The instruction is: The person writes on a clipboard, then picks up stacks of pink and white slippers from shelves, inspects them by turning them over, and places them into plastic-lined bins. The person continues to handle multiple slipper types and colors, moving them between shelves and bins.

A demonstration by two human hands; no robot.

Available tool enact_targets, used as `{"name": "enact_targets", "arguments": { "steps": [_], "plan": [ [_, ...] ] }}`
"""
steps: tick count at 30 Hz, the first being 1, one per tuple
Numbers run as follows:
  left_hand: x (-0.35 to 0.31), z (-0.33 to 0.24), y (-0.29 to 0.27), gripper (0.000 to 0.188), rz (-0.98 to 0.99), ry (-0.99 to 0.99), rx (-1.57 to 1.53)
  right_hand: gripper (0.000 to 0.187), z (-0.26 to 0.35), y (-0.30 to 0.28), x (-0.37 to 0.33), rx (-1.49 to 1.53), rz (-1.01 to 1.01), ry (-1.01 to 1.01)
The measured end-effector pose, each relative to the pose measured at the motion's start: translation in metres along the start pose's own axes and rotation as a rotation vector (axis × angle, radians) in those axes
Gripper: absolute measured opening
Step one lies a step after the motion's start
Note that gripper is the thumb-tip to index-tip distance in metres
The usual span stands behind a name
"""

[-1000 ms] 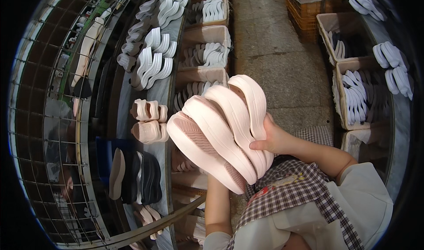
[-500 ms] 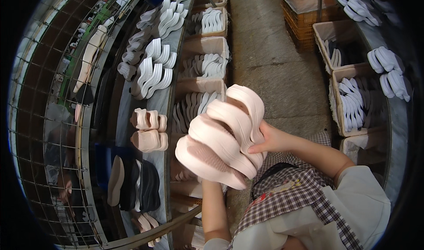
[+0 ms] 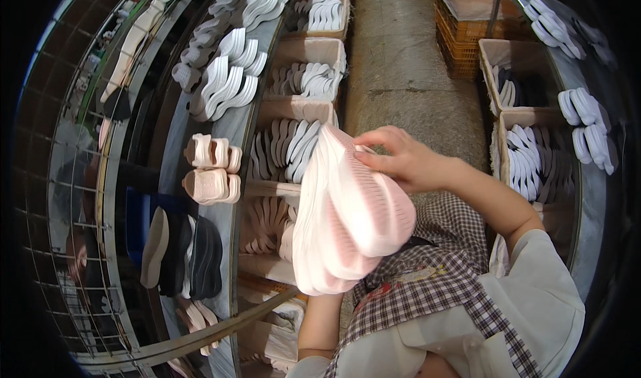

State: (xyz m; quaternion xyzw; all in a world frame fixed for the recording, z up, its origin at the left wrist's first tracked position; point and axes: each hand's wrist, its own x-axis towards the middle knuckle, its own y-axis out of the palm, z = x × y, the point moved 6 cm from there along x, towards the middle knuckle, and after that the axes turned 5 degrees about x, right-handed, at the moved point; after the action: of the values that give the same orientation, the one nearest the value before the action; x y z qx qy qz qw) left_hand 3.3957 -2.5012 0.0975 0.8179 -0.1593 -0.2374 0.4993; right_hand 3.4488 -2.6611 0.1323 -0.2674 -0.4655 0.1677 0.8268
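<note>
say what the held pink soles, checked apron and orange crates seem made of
Pink soles: probably moulded foam, perhaps rubber, fairly matte, given thick curves and fine ribbing. Checked apron: likely woven cloth, dull, since it drapes softly. Orange crates: seemingly hard plastic, finish unclear, by their openwork sides.

From my remote seat I take the bundle of shoe soles (image 3: 350,218) as landmark. Left of it I see lined crates (image 3: 307,50) filled with soles (image 3: 316,81), then a bench (image 3: 234,128) bearing others, then wire mesh (image 3: 87,225). Beyond it runs the aisle floor (image 3: 387,58); to its right, more lined crates (image 3: 527,116) of soles, then a second bench (image 3: 591,204).
</note>
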Motion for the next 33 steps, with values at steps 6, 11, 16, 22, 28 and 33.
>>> {"name": "enact_targets", "arguments": {
  "steps": [6,11,16,22,28,33],
  "plan": [
    [-0.019,-0.052,-0.039,0.049,-0.213,0.200,0.271,0.063,-0.009,0.013,-0.018,0.990,0.038,0.513],
    [-0.029,-0.053,-0.049,0.048,-0.392,0.160,0.235,0.059,-0.016,0.030,-0.032,1.224,-0.106,0.615],
    [-0.028,-0.055,-0.045,0.048,-0.288,0.144,0.149,0.046,-0.020,0.036,-0.038,1.374,-0.163,0.722],
    [-0.029,-0.063,-0.052,0.058,-0.286,0.200,0.146,0.042,-0.016,0.040,-0.035,1.608,-0.309,0.722],
    [-0.032,-0.068,-0.042,0.064,-0.222,0.272,0.211,0.051,-0.014,0.046,-0.033,1.490,-0.316,0.729],
    [-0.032,-0.072,-0.043,0.063,-0.294,0.305,0.279,0.047,-0.014,0.045,-0.029,1.494,-0.325,0.734]
  ]
}}
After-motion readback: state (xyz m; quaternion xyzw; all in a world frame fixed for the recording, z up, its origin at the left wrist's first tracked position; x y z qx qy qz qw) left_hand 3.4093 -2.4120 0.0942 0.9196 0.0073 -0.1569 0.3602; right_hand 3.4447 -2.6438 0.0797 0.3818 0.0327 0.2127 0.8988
